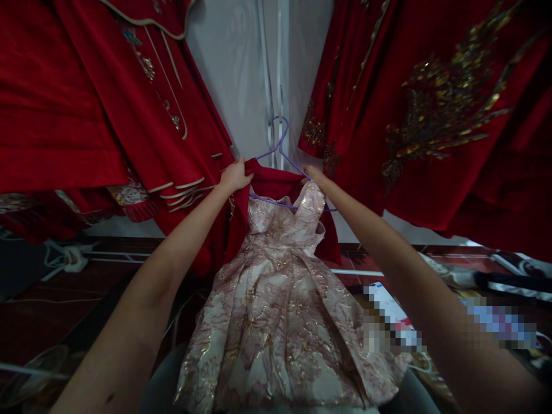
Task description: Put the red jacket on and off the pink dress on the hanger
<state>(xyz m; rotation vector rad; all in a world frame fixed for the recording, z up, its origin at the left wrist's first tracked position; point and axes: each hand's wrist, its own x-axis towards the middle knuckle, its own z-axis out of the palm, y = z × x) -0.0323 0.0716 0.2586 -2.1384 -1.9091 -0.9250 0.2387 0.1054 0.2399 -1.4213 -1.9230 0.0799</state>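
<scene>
A purple hanger (279,147) is in front of me, with a pale pink and gold brocade dress (280,299) spread below it toward my lap. Behind the dress neckline lies a red garment (276,176), its sides showing past the bodice. My left hand (235,176) pinches the red garment at its left shoulder, thumb toward the middle. At the opposite shoulder, my right hand (314,173) is closed on the red cloth, close to the hanger arm and the dress strap. Part of its fingers is hidden.
Red embroidered garments (86,103) hang on the left, and another red garment with gold sequins (448,103) on the right. A pale wall covering (237,63) stands between them. Lower right, assorted items and blurred patches lie near a white rail (357,272).
</scene>
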